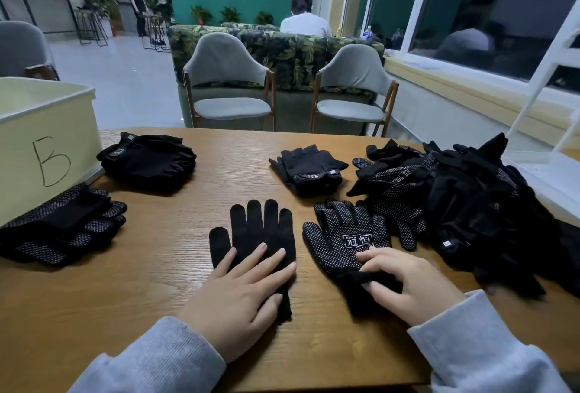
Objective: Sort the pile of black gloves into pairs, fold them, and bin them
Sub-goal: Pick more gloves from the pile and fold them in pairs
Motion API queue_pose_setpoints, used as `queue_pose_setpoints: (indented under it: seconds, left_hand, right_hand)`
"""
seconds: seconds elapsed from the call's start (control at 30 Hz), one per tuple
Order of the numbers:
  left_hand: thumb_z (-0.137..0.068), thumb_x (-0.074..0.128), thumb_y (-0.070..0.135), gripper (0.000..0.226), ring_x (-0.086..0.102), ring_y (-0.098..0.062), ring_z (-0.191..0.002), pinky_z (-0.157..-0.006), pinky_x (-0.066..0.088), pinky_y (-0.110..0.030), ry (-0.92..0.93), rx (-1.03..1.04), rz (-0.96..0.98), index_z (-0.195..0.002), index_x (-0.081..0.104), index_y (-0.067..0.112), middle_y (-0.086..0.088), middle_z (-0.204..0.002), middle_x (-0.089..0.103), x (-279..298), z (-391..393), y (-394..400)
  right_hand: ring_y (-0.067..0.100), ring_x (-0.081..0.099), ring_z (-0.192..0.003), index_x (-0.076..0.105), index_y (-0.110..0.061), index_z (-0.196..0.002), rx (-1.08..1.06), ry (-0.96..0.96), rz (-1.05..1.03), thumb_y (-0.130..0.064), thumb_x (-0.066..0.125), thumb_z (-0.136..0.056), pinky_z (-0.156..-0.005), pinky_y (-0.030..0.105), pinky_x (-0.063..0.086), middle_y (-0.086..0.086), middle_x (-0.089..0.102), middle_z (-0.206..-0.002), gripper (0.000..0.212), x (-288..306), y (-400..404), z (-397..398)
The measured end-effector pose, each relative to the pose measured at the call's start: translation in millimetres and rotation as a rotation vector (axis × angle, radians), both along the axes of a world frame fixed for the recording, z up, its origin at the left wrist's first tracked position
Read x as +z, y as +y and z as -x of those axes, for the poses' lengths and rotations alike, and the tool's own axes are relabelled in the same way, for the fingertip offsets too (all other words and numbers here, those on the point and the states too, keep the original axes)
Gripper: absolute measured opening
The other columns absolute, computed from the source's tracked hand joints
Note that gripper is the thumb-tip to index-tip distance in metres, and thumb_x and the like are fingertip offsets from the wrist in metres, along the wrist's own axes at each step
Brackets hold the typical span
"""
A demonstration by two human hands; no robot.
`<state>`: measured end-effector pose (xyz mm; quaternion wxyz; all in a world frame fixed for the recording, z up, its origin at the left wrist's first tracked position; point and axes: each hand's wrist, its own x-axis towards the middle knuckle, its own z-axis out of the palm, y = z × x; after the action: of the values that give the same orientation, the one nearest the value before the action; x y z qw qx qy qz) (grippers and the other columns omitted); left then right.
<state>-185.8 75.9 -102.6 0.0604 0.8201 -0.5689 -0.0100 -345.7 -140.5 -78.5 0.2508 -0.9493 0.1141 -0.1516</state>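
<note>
Black plain glove (254, 235) lies flat near the counter's (125, 292) front edge under the open left hand (241, 301); the right hand (411, 282) pinches the dotted glove's (339, 235) cuff.

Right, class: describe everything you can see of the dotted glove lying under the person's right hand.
The dotted glove is black knit fabric covered in small white grip dots, with a white boxed logo of two characters on it. It lies flat on the wooden table, fingers pointing away from the person, thumb out to the left. The right hand curls its fingers round the plain black cuff end. Its far fingers reach the edge of the glove pile. It lies beside the plain glove, apart from it.
</note>
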Motion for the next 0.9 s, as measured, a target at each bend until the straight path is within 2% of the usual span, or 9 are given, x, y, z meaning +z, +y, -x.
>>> queue_pose_setpoints:
  seconds: [0.07,0.1,0.17,0.2,0.27,0.37,0.57,0.77,0.9]
  left_hand:
    - [-0.085,0.030,0.048,0.049,0.042,-0.005,-0.129,-0.104,0.021,-0.034,0.042,0.026,-0.006,-0.133,0.039,0.046,0.023,-0.139,0.044,4,0,2]
    - [-0.082,0.025,0.054,0.053,0.028,0.003,-0.135,-0.111,0.012,-0.032,0.126,0.034,-0.001,-0.134,0.028,0.054,0.030,-0.144,0.030,8,0,1]
    - [-0.071,0.015,0.065,0.057,0.000,0.016,-0.135,-0.117,-0.006,-0.031,0.218,0.032,0.176,-0.128,0.008,0.066,0.042,-0.141,0.006,9,-3,-2]
    - [-0.070,0.018,0.066,0.058,0.001,0.019,-0.134,-0.118,-0.005,-0.033,0.285,0.019,0.274,-0.128,0.009,0.067,0.043,-0.140,0.010,9,-3,-4]
    - [-0.075,0.033,0.060,0.060,0.021,0.016,-0.131,-0.117,0.014,-0.031,0.361,-0.030,0.470,-0.134,0.020,0.061,0.039,-0.138,0.028,15,2,-13]
    - [-0.079,0.046,0.047,0.056,0.049,0.010,-0.110,-0.098,0.039,-0.020,0.378,-0.113,0.655,-0.133,0.031,0.049,0.033,-0.132,0.040,24,11,-32]
    - [-0.079,0.052,0.043,0.033,0.058,-0.005,-0.067,-0.070,0.052,-0.026,0.407,-0.116,0.727,-0.112,0.057,0.040,0.023,-0.117,0.053,31,25,-62]
    - [-0.080,0.052,0.034,0.021,0.059,0.000,-0.078,-0.067,0.046,-0.014,0.473,-0.125,0.859,-0.097,0.064,0.033,0.016,-0.108,0.057,30,21,-58]
    - [-0.079,0.056,0.027,0.016,0.062,-0.008,-0.090,-0.073,0.048,-0.015,0.497,-0.140,0.923,-0.092,0.065,0.031,0.014,-0.107,0.059,36,17,-48]
  right_hand:
    - [-0.012,0.051,-0.107,0.064,-0.042,-0.078,-0.043,-0.110,0.012,-0.033,0.057,-0.072,-0.088,0.005,0.037,-0.035,0.057,-0.100,0.012,1,1,0]
    - [-0.008,0.054,-0.103,0.069,-0.035,-0.081,-0.059,-0.177,0.026,-0.030,0.058,-0.073,-0.086,0.008,0.041,-0.033,0.060,-0.098,0.014,1,1,0]
    - [-0.005,0.058,-0.097,0.070,-0.028,-0.090,-0.054,-0.294,0.058,-0.025,0.057,-0.076,-0.083,0.012,0.044,-0.028,0.063,-0.099,0.019,4,3,-1]
    - [-0.005,0.059,-0.096,0.069,-0.028,-0.093,-0.039,-0.338,0.071,-0.025,0.055,-0.077,-0.083,0.013,0.045,-0.025,0.063,-0.098,0.022,6,4,-2]
    - [-0.003,0.060,-0.095,0.069,-0.027,-0.096,-0.018,-0.388,0.085,-0.025,0.050,-0.078,-0.084,0.016,0.045,-0.023,0.065,-0.097,0.026,10,8,-2]
    - [0.002,0.062,-0.095,0.071,-0.021,-0.098,-0.008,-0.422,0.110,-0.023,0.050,-0.080,-0.084,0.024,0.048,-0.018,0.067,-0.098,0.028,13,12,-4]
    - [0.005,0.062,-0.095,0.066,-0.028,-0.104,0.034,-0.503,0.134,-0.021,0.054,-0.081,-0.083,0.026,0.048,-0.016,0.067,-0.100,0.027,18,18,-4]
    - [0.012,0.055,-0.089,0.071,-0.021,-0.098,-0.110,-0.530,0.242,-0.038,0.062,-0.075,-0.085,0.016,0.040,-0.009,0.066,-0.098,0.030,12,12,-5]
    - [0.009,0.060,-0.087,0.073,-0.021,-0.087,-0.122,-0.535,0.143,-0.034,0.061,-0.076,-0.077,0.017,0.046,-0.010,0.064,-0.095,0.020,14,14,-11]
